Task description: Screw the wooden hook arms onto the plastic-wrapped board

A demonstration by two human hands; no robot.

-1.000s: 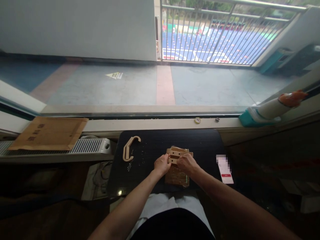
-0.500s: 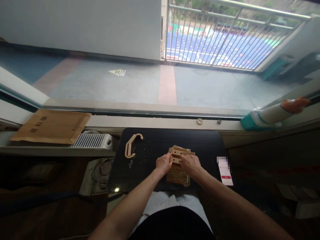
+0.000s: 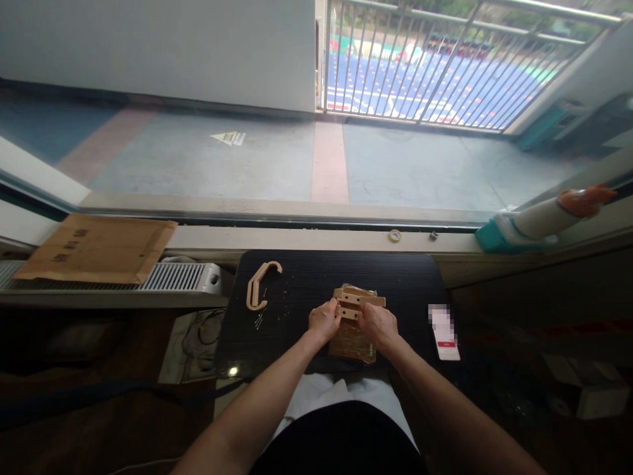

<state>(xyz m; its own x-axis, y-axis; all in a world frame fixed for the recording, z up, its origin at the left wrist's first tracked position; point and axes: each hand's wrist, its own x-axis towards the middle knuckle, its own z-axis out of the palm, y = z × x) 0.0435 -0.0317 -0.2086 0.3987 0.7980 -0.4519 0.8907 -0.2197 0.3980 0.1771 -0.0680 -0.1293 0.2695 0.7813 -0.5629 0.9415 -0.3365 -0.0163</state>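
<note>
Black wood-grain table [image 3: 316, 272], kinda dim indoors. Left hand [image 3: 324, 320] and right hand [image 3: 380, 323] both grip a pale wooden piece [image 3: 366, 301], two bars with dark holes, right over a plastic-wrapped cardboard packet [image 3: 350, 346]; can't tell if they touch. Past that, white sill [image 3: 297, 239], then metal railing [image 3: 448, 63] outside.

A brown envelope [image 3: 99, 249] is lying over the radiator [image 3: 204, 277] — a yellowish ring [image 3: 394, 240] is resting on the windowsill [image 3: 297, 239], a teal container [image 3: 489, 237] is standing farther right — a phone [image 3: 448, 351] is lying on the worktop [image 3: 316, 274]
</note>
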